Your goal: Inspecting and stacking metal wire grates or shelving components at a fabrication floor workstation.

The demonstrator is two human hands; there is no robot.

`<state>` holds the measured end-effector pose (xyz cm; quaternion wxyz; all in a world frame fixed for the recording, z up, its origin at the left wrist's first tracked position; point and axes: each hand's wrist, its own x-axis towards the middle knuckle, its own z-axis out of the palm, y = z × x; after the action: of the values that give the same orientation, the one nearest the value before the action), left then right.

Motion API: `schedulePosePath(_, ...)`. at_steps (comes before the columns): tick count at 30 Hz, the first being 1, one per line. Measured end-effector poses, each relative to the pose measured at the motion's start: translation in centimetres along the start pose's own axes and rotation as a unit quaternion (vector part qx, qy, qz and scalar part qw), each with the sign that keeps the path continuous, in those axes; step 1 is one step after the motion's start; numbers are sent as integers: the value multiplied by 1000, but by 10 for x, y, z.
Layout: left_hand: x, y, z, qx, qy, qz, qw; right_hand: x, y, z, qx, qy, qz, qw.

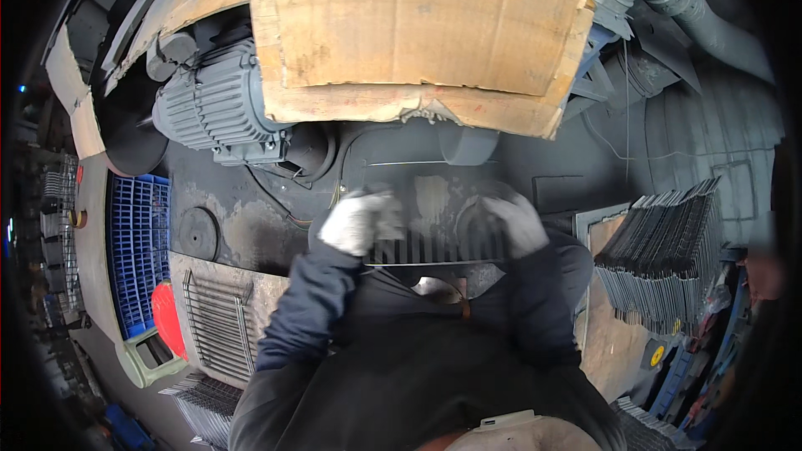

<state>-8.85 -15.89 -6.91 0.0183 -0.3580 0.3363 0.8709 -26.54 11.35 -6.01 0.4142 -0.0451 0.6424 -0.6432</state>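
Both my hands wear grimy white gloves and grip one dark wire grille point(434, 244) held flat in front of my chest. My left hand point(357, 221) clasps its left edge and my right hand point(515, 221) clasps its right edge. The grille's thin parallel bars show between the hands, blurred by motion. It sits just in front of a dark, dusty machine housing point(418, 154) beneath a large sheet of worn cardboard point(418, 25).
A grey ribbed electric motor point(219, 104) sits at upper left. A stack of several dark grilles point(664, 255) leans at right. Another wire grille point(219, 321) lies on a bench at lower left, beside a blue plastic crate point(138, 242) and a red object point(170, 317).
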Motion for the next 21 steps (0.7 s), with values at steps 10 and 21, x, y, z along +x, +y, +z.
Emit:
schedulePosePath(10, 53, -52, 83, 37, -139, 57, 988, -64, -41, -75, 45, 129, -9, 991)
schedulePosePath(21, -65, 7, -48, 19, 109, 108, 988, 18, 23, 74, -20, -109, 10, 994)
